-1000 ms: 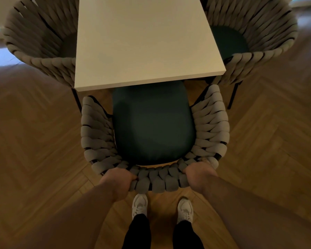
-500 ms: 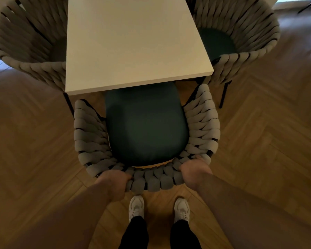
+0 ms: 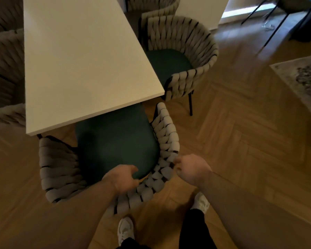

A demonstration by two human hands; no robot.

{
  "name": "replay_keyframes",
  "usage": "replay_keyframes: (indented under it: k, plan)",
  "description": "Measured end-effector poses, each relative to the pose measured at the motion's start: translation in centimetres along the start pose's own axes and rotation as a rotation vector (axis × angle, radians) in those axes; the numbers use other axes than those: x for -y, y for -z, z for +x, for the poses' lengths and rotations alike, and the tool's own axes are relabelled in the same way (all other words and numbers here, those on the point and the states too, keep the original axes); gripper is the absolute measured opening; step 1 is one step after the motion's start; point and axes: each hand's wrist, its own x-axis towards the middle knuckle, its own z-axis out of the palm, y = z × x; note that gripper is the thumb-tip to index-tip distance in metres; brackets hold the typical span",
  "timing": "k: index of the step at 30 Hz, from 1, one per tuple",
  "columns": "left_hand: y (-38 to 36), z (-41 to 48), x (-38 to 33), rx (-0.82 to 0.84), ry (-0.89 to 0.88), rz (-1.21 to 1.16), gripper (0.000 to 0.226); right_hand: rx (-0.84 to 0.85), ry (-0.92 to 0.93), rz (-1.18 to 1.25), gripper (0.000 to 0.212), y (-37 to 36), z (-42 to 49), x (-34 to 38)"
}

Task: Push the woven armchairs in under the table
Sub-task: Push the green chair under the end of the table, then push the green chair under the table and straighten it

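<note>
One armchair [image 3: 59,168] partly under table [image 3: 79,60]; left hand [image 3: 121,178] loose above it; right hand [image 3: 191,169] curled, grip unclear.

Your armchair [image 3: 167,139] is wrapped in thick grey woven cord, matt, round a dark green cushion [image 3: 115,144] that looks like velvety cloth. Your bench [image 3: 79,60] top is smooth matt white. The floor [image 3: 241,132] is glossy wooden herringbone; the chair legs [image 3: 190,105] are black metal.
</note>
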Motion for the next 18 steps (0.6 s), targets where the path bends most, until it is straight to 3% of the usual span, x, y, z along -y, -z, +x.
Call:
replay_keyframes:
  k: [13,18]
  plan:
    - [5.9,8.9,-24.0,-0.257,0.132,-0.212,0.068,-0.164,0.062,-0.091,0.050,19.0,3.5,-23.2]
    - [8.7,12.8,-29.2,-0.352,0.154,-0.213,0.068,-0.175,0.099,-0.115,0.057,24.6,7.3,-27.6]
